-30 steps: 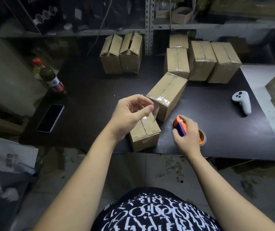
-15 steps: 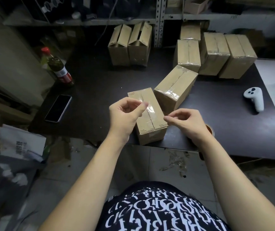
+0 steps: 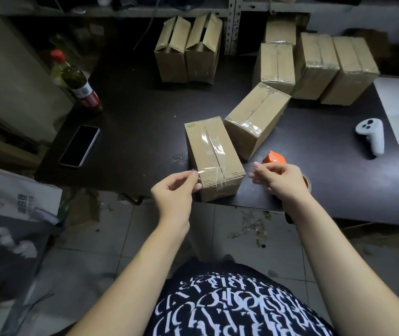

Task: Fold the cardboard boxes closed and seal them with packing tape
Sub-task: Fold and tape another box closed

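Now, box (image 3: 214, 151) shut, clear tape (image 3: 211, 170) across nr end

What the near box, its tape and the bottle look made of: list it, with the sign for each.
Box: brown cardboard, matte; folded flaps meet at a seam, and the edges carry printed marks.
Tape: clear, glossy film, likely plastic; it glints, and the cardboard shows through.
Bottle: clear and shiny, probably plastic, though glass cannot be ruled out; it has a red cap and a printed label.

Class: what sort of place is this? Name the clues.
Probably a small packing or stockroom area: taped cardboard boxes lined up on a dark table, a tape dispenser, and metal shelving behind.
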